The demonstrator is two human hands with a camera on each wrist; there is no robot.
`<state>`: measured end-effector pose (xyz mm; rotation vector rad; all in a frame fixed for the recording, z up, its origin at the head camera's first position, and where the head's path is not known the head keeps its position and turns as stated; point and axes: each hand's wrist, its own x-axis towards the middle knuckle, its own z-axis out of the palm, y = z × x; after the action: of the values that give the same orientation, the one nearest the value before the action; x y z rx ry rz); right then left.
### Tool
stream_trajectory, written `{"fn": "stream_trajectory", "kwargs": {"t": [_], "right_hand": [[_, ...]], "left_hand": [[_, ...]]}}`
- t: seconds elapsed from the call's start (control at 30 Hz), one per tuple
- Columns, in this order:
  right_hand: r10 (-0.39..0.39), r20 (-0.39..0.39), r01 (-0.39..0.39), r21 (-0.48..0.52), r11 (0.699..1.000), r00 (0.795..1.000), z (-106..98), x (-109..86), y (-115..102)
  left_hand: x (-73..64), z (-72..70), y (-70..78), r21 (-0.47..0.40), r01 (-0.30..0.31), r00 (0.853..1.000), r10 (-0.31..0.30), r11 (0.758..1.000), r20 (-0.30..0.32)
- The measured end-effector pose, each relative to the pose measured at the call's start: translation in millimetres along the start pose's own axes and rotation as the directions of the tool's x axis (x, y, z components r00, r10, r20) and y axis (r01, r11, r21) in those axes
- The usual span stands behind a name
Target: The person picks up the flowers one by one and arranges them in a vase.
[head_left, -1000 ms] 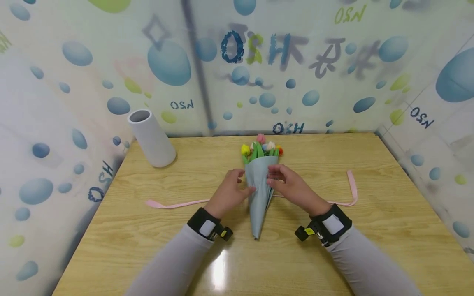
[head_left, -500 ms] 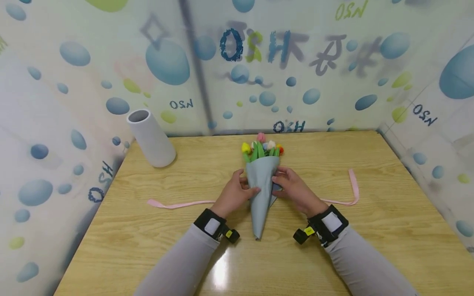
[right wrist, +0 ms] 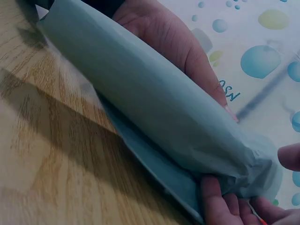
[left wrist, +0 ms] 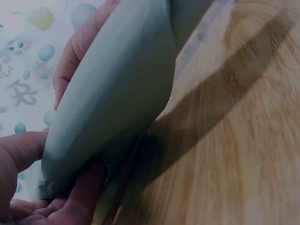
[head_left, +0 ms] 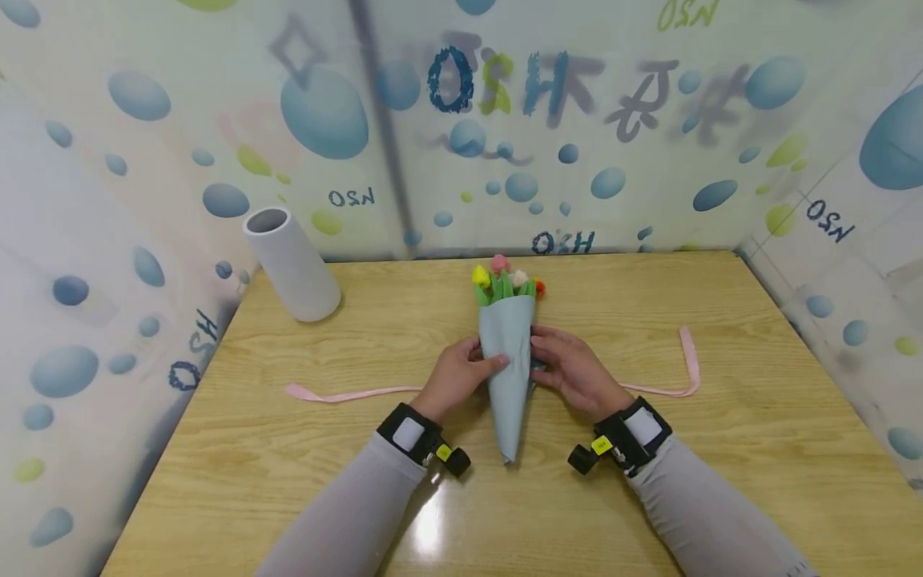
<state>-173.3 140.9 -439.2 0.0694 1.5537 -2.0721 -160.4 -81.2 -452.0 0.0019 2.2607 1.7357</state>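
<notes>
One wrap, round at least four flowers, is mid-table. The left hand pinches it; the right hand curls its fingers at the other edge. Closing the wrap seems in hand, calling for snug edges. One ribbon apparently runs beneath; one vase stands far left.
</notes>
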Motion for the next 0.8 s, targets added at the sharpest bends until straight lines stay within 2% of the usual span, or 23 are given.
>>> {"fn": "stream_trajectory", "kwargs": {"t": [0.17, 0.33, 0.53, 0.8], "right_hand": [[-0.002, -0.015, 0.002, 0.002, 1.0, 1.0, 3, 0.9, 4], [-0.01, -0.008, 0.01, 0.001, 1.0, 1.0, 5, 1.8, 6], [-0.062, 0.055, 0.062, 0.008, 0.998, 0.997, 6, 0.8, 1], [-0.217, 0.071, 0.218, -0.011, 0.976, 0.974, 12, -5.1, -3]], "left_hand": [[-1.7, 0.9, 2.6, -0.153, 0.008, 1.0, -0.011, 0.988, -0.02], [-3.3, 2.5, 6.7, -0.257, -0.035, 0.999, 0.026, 0.966, -0.038], [-6.7, 3.1, 10.6, -0.226, -0.103, 0.995, 0.096, 0.969, -0.041], [-13.1, 6.6, 16.6, -0.185, -0.223, 0.974, 0.21, 0.957, -0.087]]}}
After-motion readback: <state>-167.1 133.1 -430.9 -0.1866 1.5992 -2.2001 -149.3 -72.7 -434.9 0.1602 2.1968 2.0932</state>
